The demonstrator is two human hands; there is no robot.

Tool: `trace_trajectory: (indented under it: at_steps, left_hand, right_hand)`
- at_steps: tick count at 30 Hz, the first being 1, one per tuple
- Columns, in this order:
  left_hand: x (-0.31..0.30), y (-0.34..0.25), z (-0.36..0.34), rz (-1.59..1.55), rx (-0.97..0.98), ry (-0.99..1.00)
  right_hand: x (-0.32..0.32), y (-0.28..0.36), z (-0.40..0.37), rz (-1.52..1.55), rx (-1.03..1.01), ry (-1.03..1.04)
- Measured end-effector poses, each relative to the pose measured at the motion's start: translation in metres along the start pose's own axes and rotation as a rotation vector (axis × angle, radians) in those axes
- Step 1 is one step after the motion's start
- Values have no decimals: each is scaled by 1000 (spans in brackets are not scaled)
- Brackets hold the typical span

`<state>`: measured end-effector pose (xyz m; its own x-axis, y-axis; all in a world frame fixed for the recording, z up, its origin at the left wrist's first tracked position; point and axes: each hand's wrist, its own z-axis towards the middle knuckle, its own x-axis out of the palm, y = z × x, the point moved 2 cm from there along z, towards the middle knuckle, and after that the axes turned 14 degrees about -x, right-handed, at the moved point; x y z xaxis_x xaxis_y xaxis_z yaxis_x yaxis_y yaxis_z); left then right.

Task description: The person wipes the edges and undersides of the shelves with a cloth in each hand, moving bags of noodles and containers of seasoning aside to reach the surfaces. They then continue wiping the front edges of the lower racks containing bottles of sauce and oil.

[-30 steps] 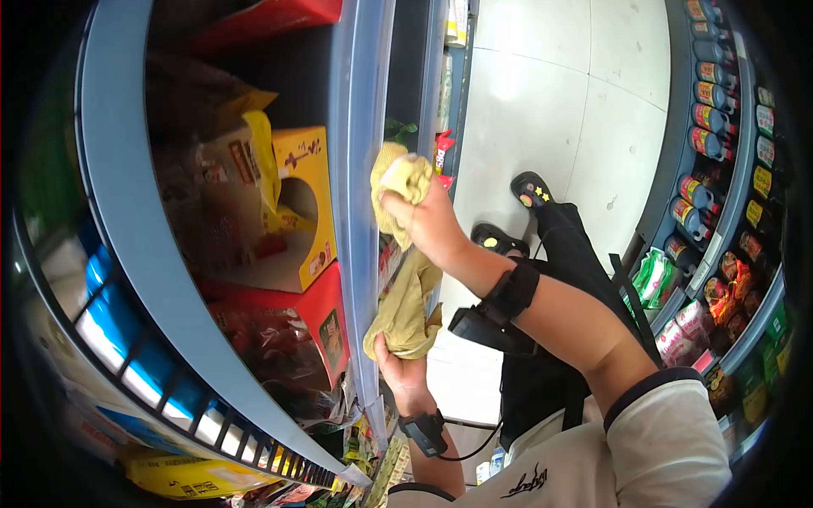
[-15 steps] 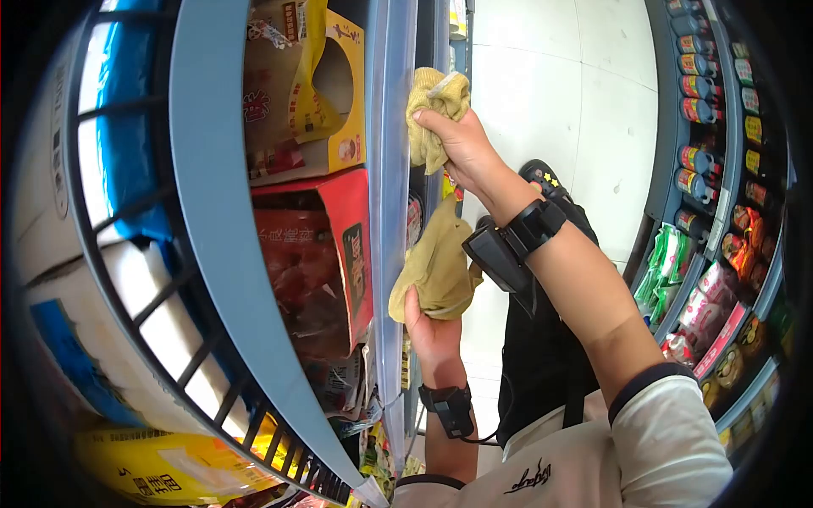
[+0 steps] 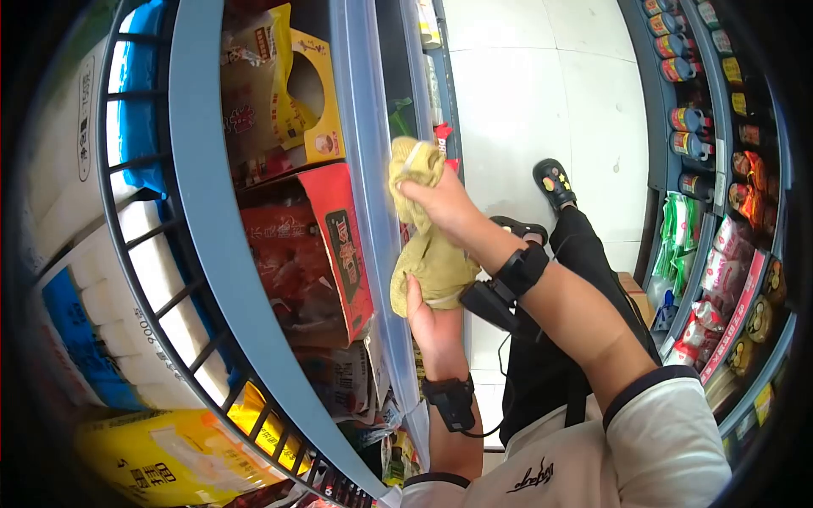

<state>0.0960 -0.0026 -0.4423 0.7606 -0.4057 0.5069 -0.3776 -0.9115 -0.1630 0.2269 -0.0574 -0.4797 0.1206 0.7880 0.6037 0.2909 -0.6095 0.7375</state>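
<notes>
My right hand (image 3: 445, 203) grips a bunched yellow cloth (image 3: 417, 165) at the front edge of a shelf, thumb on top. Nearer my body, my left hand (image 3: 436, 328) is closed on yellow cloth with its thumb pressed against it; most of its fingers are hidden beneath. The cloth at the two hands meets in the middle, and I cannot tell whether it is one piece or two. A clear plastic shelf edge strip (image 3: 366, 127) runs close beside the cloth.
On the left shelf are a red box (image 3: 339, 245), a yellow box (image 3: 326, 135) and bagged goods. Behind a black wire rail (image 3: 140, 275) sit white and blue packs (image 3: 118, 322). Bottles (image 3: 673, 46) and packets line the right shelves. My shoes (image 3: 555, 182) are on the tiled floor (image 3: 542, 93).
My right hand has moved down in the view, bringing its cloth against the cloth at my left hand. The shelves have shifted left, and more of my shoes shows.
</notes>
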Motion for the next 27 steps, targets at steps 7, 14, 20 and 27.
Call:
trace_trajectory:
  at_steps: [7, 14, 20, 27]
  left_hand:
    - [-15, -1, -1, -68, -5, -213]
    - [-21, 5, -14, 2, 101, -106]
    - [-25, 7, -23, 87, 73, -63]
    - [-38, 10, -26, -15, 26, -168]
  right_hand:
    - [-6, -26, -55, -93, 3, 85]
    - [-27, -10, -90, 65, 192, -88]
    - [3, -13, -56, 17, 121, 65]
    - [-1, -21, -82, -21, 201, 97]
